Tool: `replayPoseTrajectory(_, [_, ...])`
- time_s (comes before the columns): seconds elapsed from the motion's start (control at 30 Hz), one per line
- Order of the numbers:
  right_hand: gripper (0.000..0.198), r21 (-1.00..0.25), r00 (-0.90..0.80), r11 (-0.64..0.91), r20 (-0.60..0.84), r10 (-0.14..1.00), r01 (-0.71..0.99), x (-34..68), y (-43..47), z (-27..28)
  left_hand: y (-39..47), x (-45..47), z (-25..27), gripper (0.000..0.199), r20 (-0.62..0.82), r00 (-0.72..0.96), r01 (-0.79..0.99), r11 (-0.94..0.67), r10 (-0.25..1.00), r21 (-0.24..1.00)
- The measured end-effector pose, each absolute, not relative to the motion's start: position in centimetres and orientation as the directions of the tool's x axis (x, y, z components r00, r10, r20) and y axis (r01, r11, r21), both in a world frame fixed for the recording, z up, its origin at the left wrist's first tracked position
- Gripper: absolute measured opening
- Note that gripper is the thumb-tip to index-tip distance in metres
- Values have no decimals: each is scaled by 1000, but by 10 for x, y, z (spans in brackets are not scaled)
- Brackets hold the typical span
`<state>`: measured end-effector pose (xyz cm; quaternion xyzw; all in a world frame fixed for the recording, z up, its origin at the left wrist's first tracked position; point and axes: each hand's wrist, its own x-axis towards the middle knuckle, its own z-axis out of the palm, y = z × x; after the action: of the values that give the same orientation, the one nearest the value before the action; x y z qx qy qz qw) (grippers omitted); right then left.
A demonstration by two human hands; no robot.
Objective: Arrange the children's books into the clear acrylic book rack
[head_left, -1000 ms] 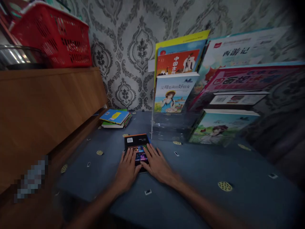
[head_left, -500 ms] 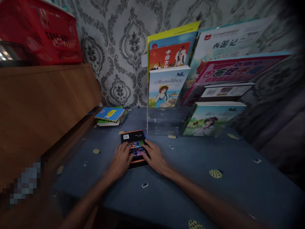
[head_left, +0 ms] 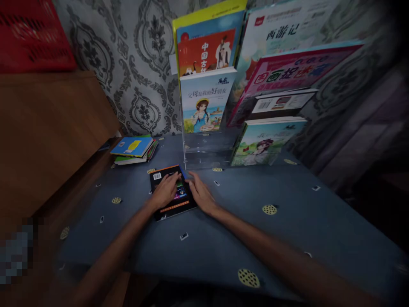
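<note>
A dark book [head_left: 175, 208] lies flat on the blue patterned tablecloth, its barcode at the upper left and an orange stripe along the near side. My left hand [head_left: 165, 190] rests palm down on its cover, fingers stretched toward the upper right. Beside the book's right edge is my right hand [head_left: 202, 194], fingers extended and its fingertips near a strip of blue at the corner. Whether those fingertips press on the edge or only lie beside it, I cannot tell.
Several books, one a blue book [head_left: 132, 146], are stacked at the back left. A clear display stand [head_left: 204, 160] behind holds upright books, including a white-and-blue book [head_left: 207, 102] and a green book [head_left: 266, 143]. A wooden cabinet [head_left: 47, 136] bearing a red basket [head_left: 35, 38] borders the left.
My right hand has slid off the cover to the book's right edge. My left hand has reached further across the cover. The whole view has shifted, moving the scene left and up.
</note>
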<state>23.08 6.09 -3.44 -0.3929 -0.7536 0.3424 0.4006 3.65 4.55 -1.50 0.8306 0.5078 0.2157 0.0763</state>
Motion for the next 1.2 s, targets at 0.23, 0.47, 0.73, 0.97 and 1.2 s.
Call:
replayPoseTrajectory(0.23, [47,-898,-294,344,262,919,274,231,59,-24,-11,49,-10,42,317,486,693,-580,815,429])
replayPoseTrajectory(0.47, [38,-810,-376,466,333,865,356,234,57,-27,-52,40,0,29,357,430,655,-559,829,508])
replayPoseTrajectory(0.73, [30,-639,-535,639,391,749,429,238,34,-12,-56,6,-6,41,367,-93,740,-183,926,647])
replayPoseTrajectory(0.97, [31,-670,-513,591,349,785,449,238,33,-6,-57,5,-9,42,405,-150,516,-278,902,810])
replayPoseTrajectory(1.2, [31,-734,-489,587,395,778,341,238,35,-4,-54,9,11,53,539,106,784,-404,835,471])
